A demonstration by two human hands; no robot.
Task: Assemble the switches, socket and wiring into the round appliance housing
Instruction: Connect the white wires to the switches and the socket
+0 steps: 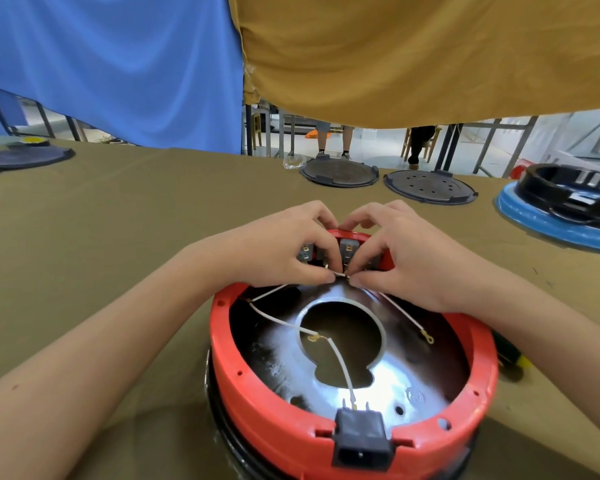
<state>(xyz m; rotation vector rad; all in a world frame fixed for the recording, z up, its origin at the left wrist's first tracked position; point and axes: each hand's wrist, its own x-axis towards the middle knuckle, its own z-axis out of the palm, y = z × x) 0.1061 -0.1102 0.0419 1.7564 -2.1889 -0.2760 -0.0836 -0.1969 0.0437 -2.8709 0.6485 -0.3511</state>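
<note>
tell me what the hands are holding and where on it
Both hands, left hand and right hand, pinch a thin white wire between their fingertips, at its end by the switches.

an olive-brown cloth (118, 209) covers the work table. at its far edge lie two dark round base plates side by side, the left base plate (338, 173) plain and the right base plate (429, 186) dotted with small holes. a clear plastic scrap (293, 162) sits just beside the left one. far left lies another dark round plate (25, 156) with a yellow object (33, 141) behind it. at far right a black ring-shaped housing (568, 192) rests on a blue round base (548, 223). a green-and-yellow screwdriver handle (510, 353) lies on the cloth at right. a blue curtain (118, 64) and a mustard curtain (430, 53) hang behind; below them show chair legs and a standing person's legs (333, 140).
</note>
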